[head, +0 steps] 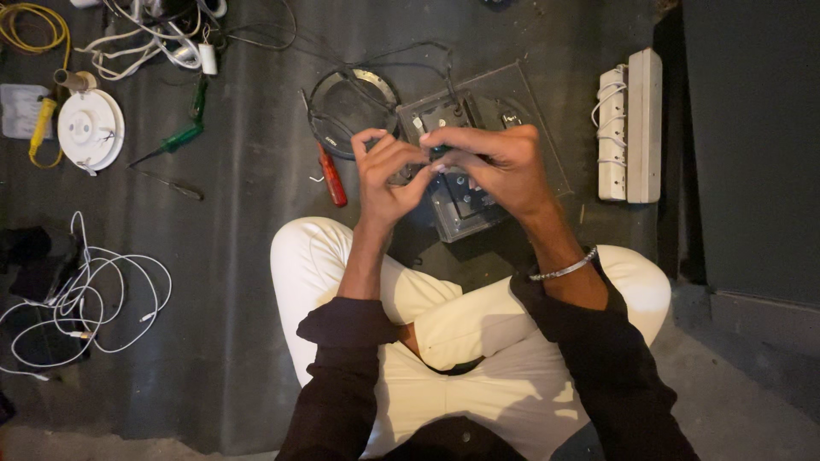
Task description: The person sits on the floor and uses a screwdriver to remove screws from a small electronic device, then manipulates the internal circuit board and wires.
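Note:
My left hand (pixel 386 171) and my right hand (pixel 497 164) meet above a clear plastic switch box (pixel 465 205) that lies on the dark floor in front of my crossed legs. The fingertips of both hands pinch one small dark part (pixel 439 153) between them; its shape is too hidden to tell. A silver bracelet (pixel 564 269) sits on my right wrist. A round dark ring with black wires (pixel 342 111) lies just beyond my left hand.
A red-handled screwdriver (pixel 331 183) lies left of the hands, a green-handled one (pixel 175 141) farther left. A white round ceiling fitting (pixel 90 130), white cable coils (pixel 81 294) and a yellow wire (pixel 34 26) lie at the left. White power strips (pixel 630 128) lie at the right.

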